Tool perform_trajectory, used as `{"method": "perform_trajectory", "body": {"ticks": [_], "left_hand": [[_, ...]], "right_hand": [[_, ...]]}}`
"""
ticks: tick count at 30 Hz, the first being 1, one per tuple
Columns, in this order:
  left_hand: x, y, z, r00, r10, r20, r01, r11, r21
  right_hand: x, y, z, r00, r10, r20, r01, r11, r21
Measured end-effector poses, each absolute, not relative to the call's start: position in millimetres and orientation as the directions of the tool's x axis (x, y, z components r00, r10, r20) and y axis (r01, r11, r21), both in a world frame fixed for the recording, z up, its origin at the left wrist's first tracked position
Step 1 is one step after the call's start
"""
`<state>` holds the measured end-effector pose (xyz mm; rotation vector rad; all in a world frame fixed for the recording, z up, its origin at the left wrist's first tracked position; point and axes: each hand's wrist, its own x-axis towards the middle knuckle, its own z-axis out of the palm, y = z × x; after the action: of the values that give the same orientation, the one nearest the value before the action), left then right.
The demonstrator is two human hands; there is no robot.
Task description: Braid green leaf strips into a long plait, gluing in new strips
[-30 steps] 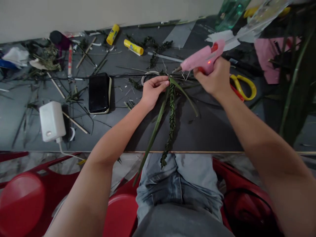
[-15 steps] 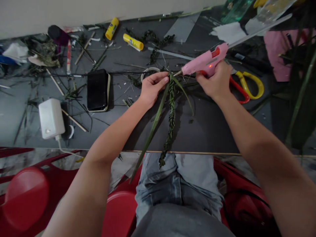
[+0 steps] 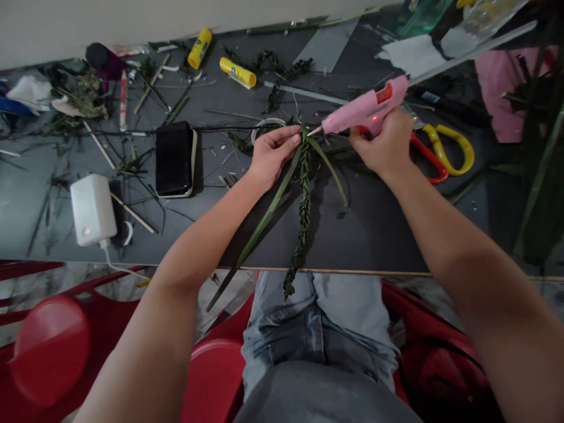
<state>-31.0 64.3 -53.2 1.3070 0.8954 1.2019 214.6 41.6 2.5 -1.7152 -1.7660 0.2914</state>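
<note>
Between the fingertips of my left hand [image 3: 274, 154] is the top end of a green braid of leaf strips [image 3: 304, 202]. The braid hangs over the table's front edge toward my lap. From the same top end one long leaf strip [image 3: 262, 226] slants down to the left, and a shorter leaf strip [image 3: 330, 167] droops right. My right hand [image 3: 390, 141] is wrapped around the handle of a pink hot glue gun [image 3: 363, 110] with a lit red light. Its metal nozzle meets the top of the braid, close by my left fingertips. A clear glue stick sticks out of its back.
Scissors [image 3: 456, 150] with red and yellow handles lie by my right hand. To the left are a black phone [image 3: 173, 158] and a white power adapter [image 3: 92, 208]. Two yellow glue sticks [image 3: 238, 73] lie farther back among leaf scraps. Red chairs [image 3: 50, 352] stand below the table edge.
The long leaf strip's lower end has swung to the left. The glue gun has shifted very slightly left at its nozzle; both hands keep their hold.
</note>
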Motion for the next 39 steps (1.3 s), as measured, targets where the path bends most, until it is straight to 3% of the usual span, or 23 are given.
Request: {"method": "perform_trajectory", "body": {"ticks": [9, 19, 26, 31, 36, 39], "left_hand": [[-31.1, 65.9, -54.2, 0.188, 0.973, 0.136, -0.164, -0.105, 0.981], [-31.1, 66.1, -56.7, 0.169, 0.976, 0.135, -0.172, -0.106, 0.979], [-31.2, 64.5, -54.2, 0.149, 0.979, 0.136, -0.161, -0.112, 0.981], [-33.4, 64.2, -53.3, 0.174, 0.978, 0.113, -0.187, -0.079, 0.979], [-34.4, 64.6, -53.3, 0.178, 0.978, 0.111, -0.201, -0.075, 0.977], [-34.3, 64.8, -53.3, 0.174, 0.977, 0.12, -0.195, -0.085, 0.977]], "right_hand": [[213.5, 44.3, -3.2, 0.083, 0.942, 0.327, 0.82, 0.122, -0.56], [214.3, 40.3, 3.7, 0.062, 0.97, 0.235, 0.775, 0.101, -0.624], [213.5, 42.8, -1.0, 0.118, 0.95, 0.288, 0.826, 0.067, -0.56], [213.5, 41.8, 1.2, 0.107, 0.952, 0.286, 0.81, 0.083, -0.58], [214.9, 39.9, 6.0, 0.029, 0.975, 0.221, 0.722, 0.132, -0.679], [217.2, 39.8, 6.4, 0.039, 0.976, 0.215, 0.755, 0.112, -0.646]]}}
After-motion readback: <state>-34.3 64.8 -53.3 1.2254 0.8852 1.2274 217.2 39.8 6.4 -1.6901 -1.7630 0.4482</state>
